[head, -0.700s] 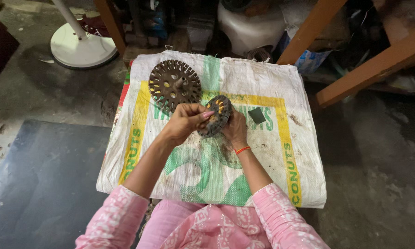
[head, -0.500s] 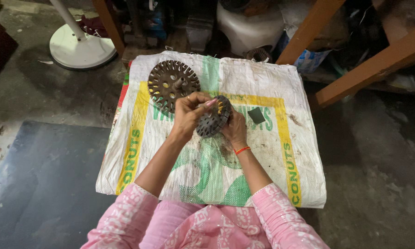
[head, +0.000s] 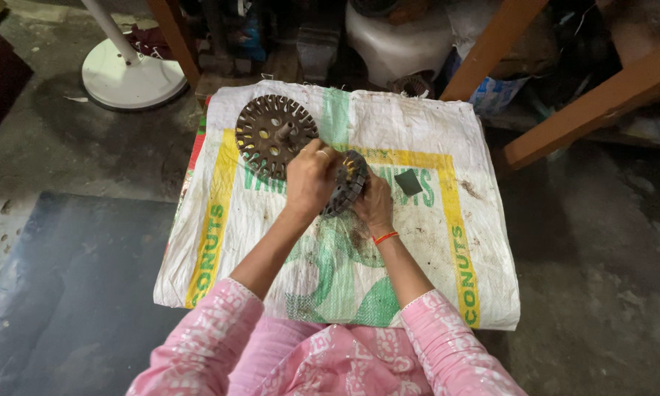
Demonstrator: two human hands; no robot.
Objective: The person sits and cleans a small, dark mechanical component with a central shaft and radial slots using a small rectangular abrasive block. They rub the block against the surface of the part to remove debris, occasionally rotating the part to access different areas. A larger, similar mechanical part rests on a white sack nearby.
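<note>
Head view, looking down. Nearest the camera: pink patterned sleeves and lap of the person, both forearms extended forward over a woven sack (head: pixel 425 293) spread flat on the floor. Sack is white with yellow border stripes and green print, stained in places.

Left hand (head: pixel 309 180): fingers curled closed around the left edge of a dark toothed round part (head: pixel 347 183), a ring on one finger. Grip is tight on the part, thumb side toward the camera.

Right hand (head: pixel 376 205): closed on the right and lower edge of the same part, supporting it from that side; orange band at the wrist. Fingertips are hidden behind the part, so exact finger placement cannot be told.

The toothed round part is held between both hands, tilted on edge, above the middle of the sack and lifted off it. Some yellow shows among its slots.

Just beyond the left hand, lying flat on the sack: a larger brown slotted disc (head: pixel 273 136) with a central hub. Right of the hands, a small dark square piece (head: pixel 408 182) lies on the sack, apart from them.

Farther off: a white round stand base (head: pixel 132 77) at upper left, wooden beams (head: pixel 594 103) at upper right, clutter behind.
</note>
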